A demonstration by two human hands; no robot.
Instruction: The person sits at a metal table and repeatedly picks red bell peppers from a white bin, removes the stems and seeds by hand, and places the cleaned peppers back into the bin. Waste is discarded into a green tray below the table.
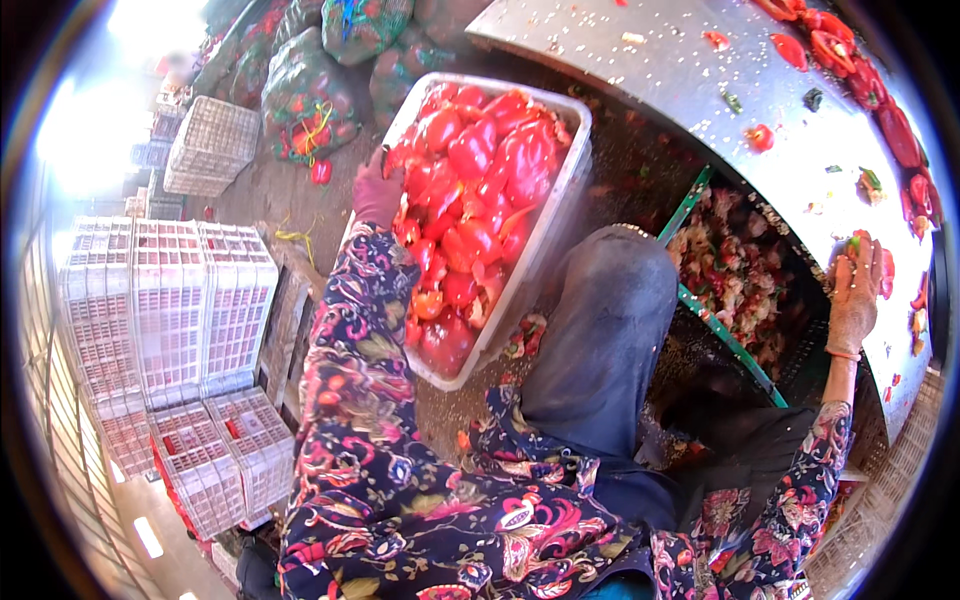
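My left hand, in a maroon glove, reaches over the left rim of a white plastic crate. Its fingertips meet the red peppers heaped inside, and whether they grasp a pepper or the rim is unclear. Many of these peppers look cut open. On the right, my right hand, in a tan glove, lies palm down at the near edge of a metal table. A red pepper piece shows beside its fingers, with a bit of green near the fingertips. What is under the palm is hidden.
A green-edged bin of pepper cores and scraps stands below the table, beside my knee. Red peppers line the table's far side among scattered seeds. Stacked white crates stand left; net sacks of peppers lie behind.
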